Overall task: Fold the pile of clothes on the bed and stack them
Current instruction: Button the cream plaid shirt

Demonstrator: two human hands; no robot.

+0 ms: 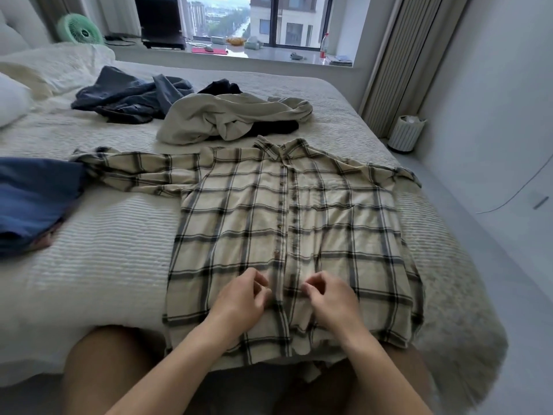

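Observation:
A cream plaid shirt [287, 223] lies spread front-up on the bed [98, 265], collar away from me, its hem hanging over the near edge. One sleeve stretches out to the left. My left hand [242, 298] and my right hand [329, 298] hover over the lower button placket, one on each side of it. The fingers of both are loosely curled, and no cloth shows between them. Farther back lie a crumpled beige garment [227, 118], dark blue clothes [128, 97] and a black piece [221, 86].
A folded blue garment [33, 202] rests at the left edge of the bed. Pillows [12, 103] sit at the far left. A windowsill [263, 53] behind holds a laptop, a fan and a bottle. A white bin [405, 133] stands on the floor to the right.

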